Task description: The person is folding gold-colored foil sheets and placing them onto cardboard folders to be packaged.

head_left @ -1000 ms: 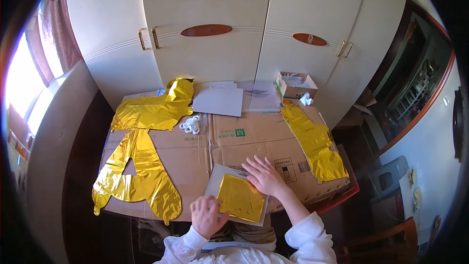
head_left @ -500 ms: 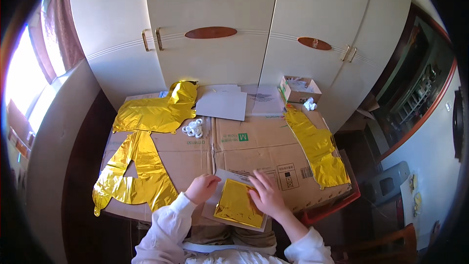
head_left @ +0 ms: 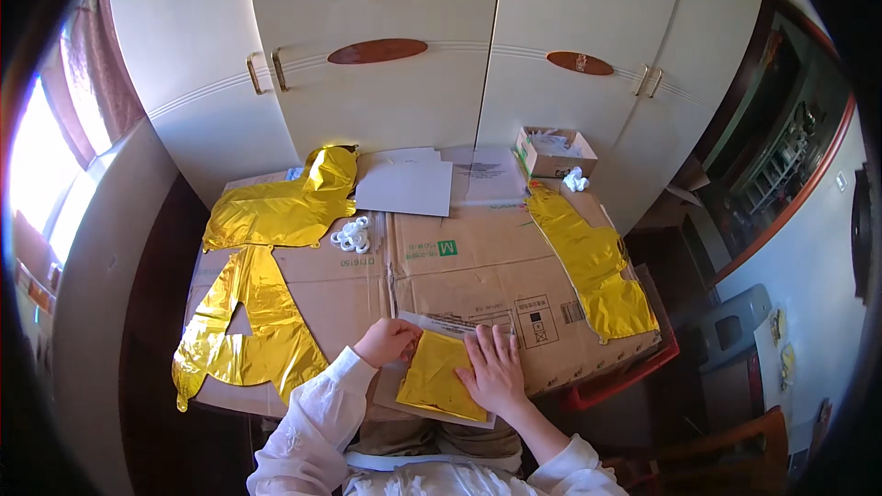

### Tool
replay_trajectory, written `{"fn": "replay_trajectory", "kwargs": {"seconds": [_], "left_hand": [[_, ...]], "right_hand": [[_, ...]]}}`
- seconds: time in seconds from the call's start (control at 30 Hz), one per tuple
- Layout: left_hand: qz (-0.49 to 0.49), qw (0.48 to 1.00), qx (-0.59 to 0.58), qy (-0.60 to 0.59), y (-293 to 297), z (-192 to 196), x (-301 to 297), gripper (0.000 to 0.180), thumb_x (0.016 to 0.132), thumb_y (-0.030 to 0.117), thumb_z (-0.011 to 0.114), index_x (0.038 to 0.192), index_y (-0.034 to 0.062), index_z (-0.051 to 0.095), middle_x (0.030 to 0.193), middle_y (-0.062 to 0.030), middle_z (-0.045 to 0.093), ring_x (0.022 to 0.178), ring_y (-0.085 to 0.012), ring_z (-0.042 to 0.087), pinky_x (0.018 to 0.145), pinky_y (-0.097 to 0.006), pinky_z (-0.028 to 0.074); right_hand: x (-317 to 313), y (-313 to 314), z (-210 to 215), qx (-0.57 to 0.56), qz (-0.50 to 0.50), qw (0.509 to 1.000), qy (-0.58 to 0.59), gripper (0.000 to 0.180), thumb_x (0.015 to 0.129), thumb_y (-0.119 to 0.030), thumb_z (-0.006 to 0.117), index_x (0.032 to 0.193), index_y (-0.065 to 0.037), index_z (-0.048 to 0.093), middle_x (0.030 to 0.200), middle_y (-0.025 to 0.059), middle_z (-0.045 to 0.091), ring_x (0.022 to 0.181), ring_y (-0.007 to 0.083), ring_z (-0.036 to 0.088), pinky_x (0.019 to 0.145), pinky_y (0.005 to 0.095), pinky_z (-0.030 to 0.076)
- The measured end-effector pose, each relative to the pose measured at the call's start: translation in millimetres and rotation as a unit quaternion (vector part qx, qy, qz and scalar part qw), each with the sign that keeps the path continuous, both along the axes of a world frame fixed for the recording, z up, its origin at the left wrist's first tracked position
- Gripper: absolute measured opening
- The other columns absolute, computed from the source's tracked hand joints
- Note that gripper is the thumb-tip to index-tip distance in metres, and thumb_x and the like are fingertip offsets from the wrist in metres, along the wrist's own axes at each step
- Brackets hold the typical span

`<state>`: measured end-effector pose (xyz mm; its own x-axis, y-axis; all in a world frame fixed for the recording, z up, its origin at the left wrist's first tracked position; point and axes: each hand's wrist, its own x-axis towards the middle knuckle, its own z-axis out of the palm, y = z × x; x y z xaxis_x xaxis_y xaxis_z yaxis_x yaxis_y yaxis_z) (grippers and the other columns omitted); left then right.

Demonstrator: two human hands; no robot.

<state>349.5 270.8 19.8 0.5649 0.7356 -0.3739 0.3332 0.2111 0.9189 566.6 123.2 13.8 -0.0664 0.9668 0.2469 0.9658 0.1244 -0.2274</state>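
Note:
A folded gold foil balloon [head_left: 432, 381] lies on a pale grey card or sleeve [head_left: 390, 386] at the near edge of the cardboard-covered table. My right hand [head_left: 493, 372] rests flat over its right side with the fingers stretched out. At the upper left corner of the foil, my left hand [head_left: 390, 342] is closed, fingertips curled together; what is in them, if anything, is hidden. Flat gold foil balloons are spread about: a rounded one [head_left: 276, 213] and an A-like one [head_left: 253, 321] to the left, a long one [head_left: 593, 266] to the right.
White sheets of card [head_left: 404, 186] lie at the back, beside a clear plastic bag [head_left: 496, 174]. A small open box [head_left: 556, 152] with pale contents stands back right, near a crumpled white bundle [head_left: 576, 179]. White rings [head_left: 351, 235] sit mid-left. Cabinets [head_left: 395, 0] rise behind.
My right hand has come down flat onto the right side of the folded foil. My left hand has moved slightly closer to the foil's upper left corner. The view has shifted a little.

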Motion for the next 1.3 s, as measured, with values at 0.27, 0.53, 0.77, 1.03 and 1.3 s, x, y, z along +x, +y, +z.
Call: {"fn": "replay_trajectory", "kwargs": {"seconds": [0.27, 0.53, 0.77, 1.03, 1.3], "left_hand": [[0.014, 0.917, 0.379, 0.125, -76, 58, -34, 0.021, 0.093, 0.013, 0.061, 0.109, -0.0018, 0.062, 0.088, -0.0114, 0.068, 0.076, -0.0172, 0.068, 0.067, -0.030, 0.055], [0.191, 0.914, -0.235, -0.270, -188, 17, -49, 0.049, 0.096, 0.000, 0.054, 0.142, -0.0010, 0.037, 0.133, -0.0184, 0.054, 0.120, -0.0291, 0.058, 0.100, -0.040, 0.050], [0.274, 0.857, -0.274, -0.341, -178, 10, -27, 0.036, 0.097, 0.003, 0.053, 0.132, -0.0005, 0.045, 0.127, -0.0168, 0.058, 0.115, -0.0277, 0.062, 0.094, -0.037, 0.054], [0.316, 0.857, -0.306, -0.268, -156, 7, -17, 0.019, 0.101, 0.010, 0.051, 0.117, 0.0006, 0.055, 0.110, -0.0111, 0.066, 0.093, -0.0201, 0.069, 0.084, -0.031, 0.057], [0.340, 0.842, -0.293, -0.298, -159, 15, -7, 0.020, 0.100, 0.006, 0.049, 0.117, -0.0016, 0.054, 0.111, -0.0128, 0.066, 0.102, -0.0239, 0.067, 0.090, -0.036, 0.056]], "right_hand": [[3, -22, 25, -0.027, 0.126, 0.990, 0.057, 0.078, 0.088, -0.058, 0.059, 0.146, -0.009, 0.040, 0.152, 0.0193, 0.035, 0.141, 0.0433, 0.029, 0.113, 0.0627, 0.020], [6, 16, 20, -0.017, 0.202, 0.979, 0.010, 0.071, 0.088, -0.051, 0.063, 0.144, -0.010, 0.043, 0.148, 0.0137, 0.043, 0.140, 0.0349, 0.035, 0.112, 0.0511, 0.031], [1, 46, 24, -0.037, 0.220, 0.974, 0.045, 0.054, 0.092, -0.044, 0.060, 0.136, -0.014, 0.053, 0.133, 0.0079, 0.056, 0.116, 0.0308, 0.053, 0.098, 0.0462, 0.045], [-3, 86, 42, -0.141, 0.254, 0.953, 0.089, 0.046, 0.094, -0.037, 0.059, 0.132, -0.012, 0.056, 0.126, 0.0077, 0.058, 0.113, 0.0305, 0.056, 0.095, 0.0432, 0.048], [6, 39, 40, 0.007, 0.205, 0.978, -0.026, 0.061, 0.086, -0.043, 0.067, 0.134, -0.009, 0.053, 0.141, 0.0140, 0.048, 0.132, 0.0309, 0.043, 0.109, 0.0460, 0.036]]}}
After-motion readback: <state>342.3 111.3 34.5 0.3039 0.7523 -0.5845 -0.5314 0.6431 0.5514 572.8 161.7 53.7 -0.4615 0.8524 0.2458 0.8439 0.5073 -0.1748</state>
